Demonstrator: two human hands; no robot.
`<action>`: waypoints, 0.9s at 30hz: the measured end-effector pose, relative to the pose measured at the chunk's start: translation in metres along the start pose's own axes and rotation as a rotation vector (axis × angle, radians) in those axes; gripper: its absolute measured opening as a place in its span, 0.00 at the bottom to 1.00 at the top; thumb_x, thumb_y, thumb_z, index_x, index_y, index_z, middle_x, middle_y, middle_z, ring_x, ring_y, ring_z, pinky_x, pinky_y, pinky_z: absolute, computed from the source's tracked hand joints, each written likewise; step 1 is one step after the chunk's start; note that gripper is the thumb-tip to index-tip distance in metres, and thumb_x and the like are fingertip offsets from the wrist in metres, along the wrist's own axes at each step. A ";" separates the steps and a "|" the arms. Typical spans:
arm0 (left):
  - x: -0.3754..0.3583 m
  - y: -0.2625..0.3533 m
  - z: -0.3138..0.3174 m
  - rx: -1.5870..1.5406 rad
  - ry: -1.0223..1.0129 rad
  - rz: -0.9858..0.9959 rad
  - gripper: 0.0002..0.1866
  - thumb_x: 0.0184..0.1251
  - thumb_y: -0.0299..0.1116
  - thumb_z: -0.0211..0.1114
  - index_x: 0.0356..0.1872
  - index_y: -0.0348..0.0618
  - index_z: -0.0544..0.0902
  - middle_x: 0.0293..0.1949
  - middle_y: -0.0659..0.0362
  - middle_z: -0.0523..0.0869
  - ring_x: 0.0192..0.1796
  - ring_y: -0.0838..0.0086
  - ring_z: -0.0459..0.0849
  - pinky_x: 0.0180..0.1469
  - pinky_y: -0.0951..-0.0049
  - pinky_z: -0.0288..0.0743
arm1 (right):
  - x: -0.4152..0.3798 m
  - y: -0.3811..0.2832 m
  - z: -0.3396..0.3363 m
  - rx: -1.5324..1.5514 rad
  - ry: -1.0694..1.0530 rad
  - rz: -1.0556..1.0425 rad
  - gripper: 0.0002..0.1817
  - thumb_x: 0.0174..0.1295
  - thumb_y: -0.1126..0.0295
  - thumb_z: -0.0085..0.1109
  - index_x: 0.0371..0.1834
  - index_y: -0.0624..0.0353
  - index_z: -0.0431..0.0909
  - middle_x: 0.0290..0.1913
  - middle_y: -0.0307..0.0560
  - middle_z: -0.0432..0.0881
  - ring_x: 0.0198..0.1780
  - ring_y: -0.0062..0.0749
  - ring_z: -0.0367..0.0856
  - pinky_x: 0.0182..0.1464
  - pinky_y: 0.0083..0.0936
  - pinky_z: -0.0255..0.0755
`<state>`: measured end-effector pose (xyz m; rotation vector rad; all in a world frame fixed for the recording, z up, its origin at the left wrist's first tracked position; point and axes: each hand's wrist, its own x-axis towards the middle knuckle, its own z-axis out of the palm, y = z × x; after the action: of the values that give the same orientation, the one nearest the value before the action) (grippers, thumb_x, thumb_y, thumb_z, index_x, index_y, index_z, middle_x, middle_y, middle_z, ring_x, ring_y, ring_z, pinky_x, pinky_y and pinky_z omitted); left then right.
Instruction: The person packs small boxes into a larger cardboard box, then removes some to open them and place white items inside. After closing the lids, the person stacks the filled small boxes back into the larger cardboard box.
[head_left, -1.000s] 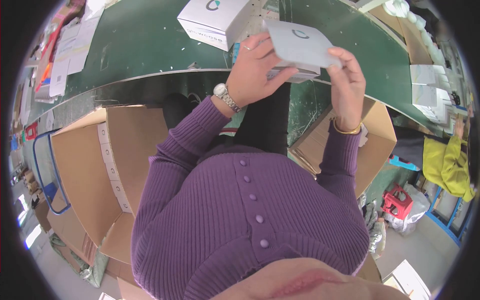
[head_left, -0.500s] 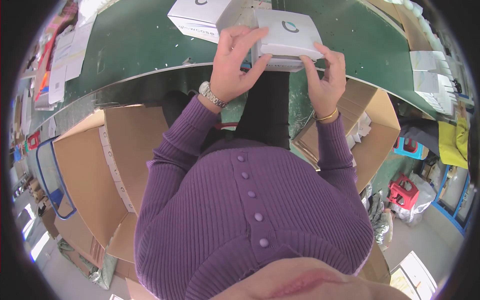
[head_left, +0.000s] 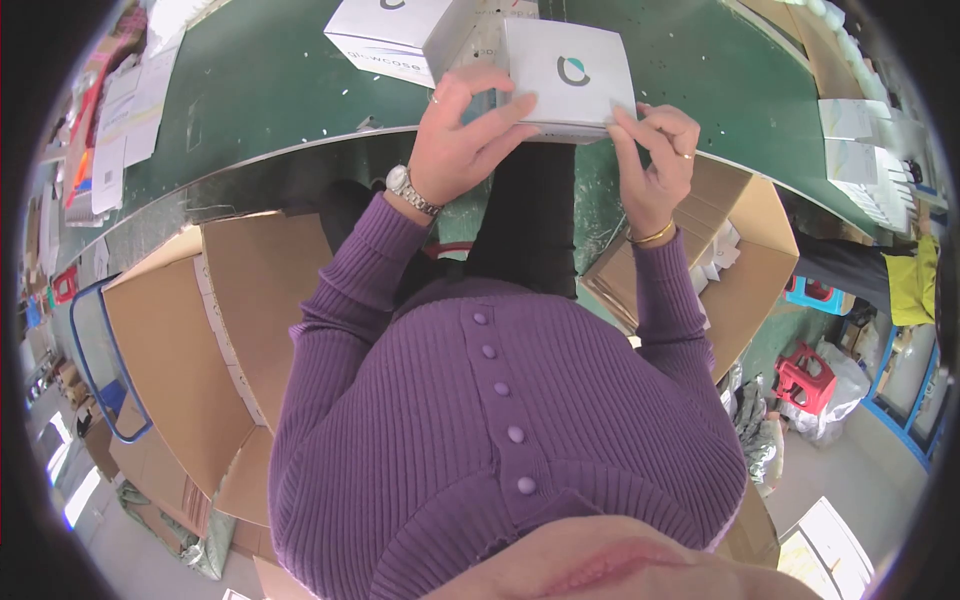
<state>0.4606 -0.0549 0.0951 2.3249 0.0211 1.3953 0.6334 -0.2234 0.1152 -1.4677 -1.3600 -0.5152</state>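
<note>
A small white cardboard box [head_left: 580, 95] with a dark and teal ring logo on its lid sits at the near edge of the green table. The lid's front edge lies down against the box. My left hand [head_left: 465, 130] grips the front left corner with thumb and fingertips. At the front right corner, my right hand [head_left: 655, 155] has its thumb and bent fingers pressed on the lid's edge. A second white box [head_left: 395, 40], lettered "glowcose", stands just left of the first one. The box contents are hidden.
Open cardboard cartons stand below the table, one on the left [head_left: 180, 340] and one on the right [head_left: 765, 235], which holds white pieces. Flat printed cartons [head_left: 140, 110] lie at the table's left. White folded cartons [head_left: 865, 150] line the right side. A red stool [head_left: 805, 380] stands on the floor.
The lid's front flap, lifted with a gap half a second ago, is now down and the gap closed. My left hand has shifted slightly left and down.
</note>
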 end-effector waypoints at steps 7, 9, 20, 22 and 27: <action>0.005 0.004 -0.001 0.159 0.025 0.081 0.08 0.69 0.32 0.72 0.47 0.49 0.86 0.45 0.58 0.83 0.51 0.59 0.83 0.50 0.61 0.82 | -0.018 -0.004 0.011 0.067 -0.071 0.078 0.19 0.62 0.76 0.72 0.57 0.55 0.84 0.66 0.60 0.75 0.69 0.51 0.74 0.66 0.47 0.76; 0.013 0.005 -0.008 0.148 -0.021 0.054 0.07 0.71 0.36 0.70 0.45 0.48 0.85 0.46 0.59 0.82 0.53 0.59 0.81 0.52 0.61 0.81 | -0.034 -0.005 0.018 0.043 -0.075 0.146 0.23 0.63 0.78 0.71 0.62 0.55 0.80 0.68 0.62 0.73 0.70 0.49 0.73 0.59 0.38 0.81; 0.120 -0.074 -0.102 0.468 -0.901 -0.241 0.67 0.39 0.51 0.84 0.82 0.63 0.49 0.71 0.55 0.68 0.70 0.58 0.70 0.64 0.56 0.70 | -0.011 -0.010 0.069 -0.025 -0.036 0.249 0.22 0.65 0.70 0.72 0.62 0.55 0.80 0.68 0.62 0.75 0.68 0.46 0.76 0.51 0.34 0.86; 0.133 -0.087 -0.100 0.504 -1.140 -0.332 0.78 0.31 0.50 0.92 0.83 0.65 0.42 0.83 0.56 0.50 0.82 0.57 0.56 0.74 0.55 0.66 | -0.006 -0.012 0.078 -0.039 -0.046 0.288 0.21 0.66 0.68 0.70 0.62 0.54 0.80 0.68 0.61 0.75 0.69 0.46 0.76 0.52 0.36 0.85; 0.120 -0.132 -0.083 0.472 -1.152 -0.260 0.70 0.38 0.64 0.83 0.82 0.72 0.43 0.78 0.53 0.57 0.80 0.55 0.54 0.80 0.43 0.41 | 0.000 -0.018 0.092 -0.027 -0.036 0.274 0.19 0.68 0.68 0.68 0.61 0.53 0.82 0.68 0.61 0.74 0.66 0.46 0.78 0.52 0.37 0.87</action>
<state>0.4764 0.1215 0.1806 3.0121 0.3156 -0.2247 0.5875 -0.1462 0.0869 -1.6606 -1.1584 -0.3327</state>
